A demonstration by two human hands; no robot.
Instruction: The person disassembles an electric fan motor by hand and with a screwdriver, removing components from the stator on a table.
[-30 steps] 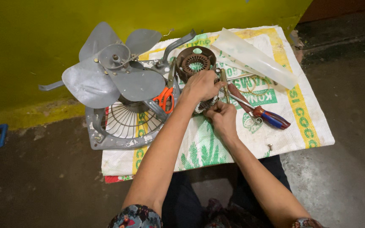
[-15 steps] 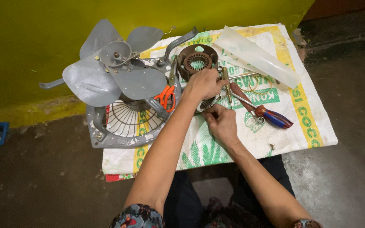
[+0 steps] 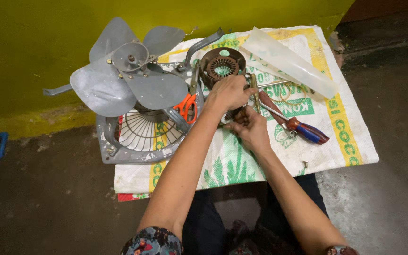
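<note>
Already the fan blade (image 3: 123, 71) is off; your left hand (image 3: 227, 92) and right hand (image 3: 251, 130) grip the small motor part (image 3: 234, 114); reassembly remains.

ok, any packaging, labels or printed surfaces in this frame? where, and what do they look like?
Woven sack: spread flat on the floor as a work mat, white, yellow border stripes, green print.
Clear plastic bag: lying on the sack's far right, long, translucent, no visible print.
No screens or signs.
</note>
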